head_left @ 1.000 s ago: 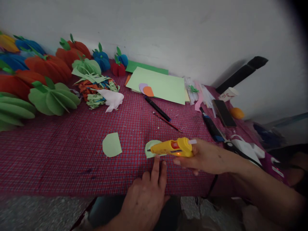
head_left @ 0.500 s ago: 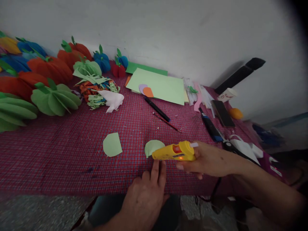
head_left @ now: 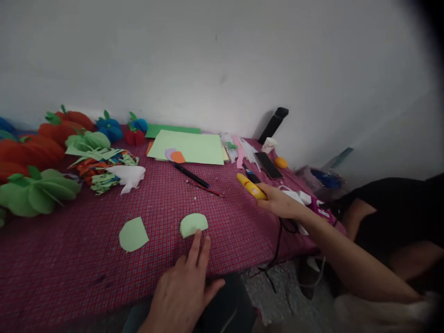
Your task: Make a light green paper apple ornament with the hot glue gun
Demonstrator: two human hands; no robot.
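Observation:
My left hand (head_left: 182, 287) lies open at the table's front edge, its fingertips at the lower rim of a folded pale green paper piece (head_left: 193, 224). To the left, a second rounded pale green paper piece (head_left: 133, 234) rests flat on the cloth. My right hand (head_left: 279, 201) is closed round a yellow hot glue gun (head_left: 250, 186), off to the right of the papers, its nozzle pointing to the upper left. Just beyond the gun lies a black and blue cutter (head_left: 250, 174), partly hidden.
Paper pumpkins (head_left: 38, 192) and a heap of shredded paper (head_left: 100, 171) fill the left side. Green paper sheets (head_left: 194, 143), a black pen (head_left: 190, 175), a phone (head_left: 268, 165) and a paper cup (head_left: 269, 144) stand behind. A person's dark-clothed leg (head_left: 398, 208) is at right. Dark cables (head_left: 277, 245) hang by the edge.
My right hand has carried the glue gun away from the folded paper, to the right. My left fingertips stay by that paper, the thumb now spread. The view has shifted right.

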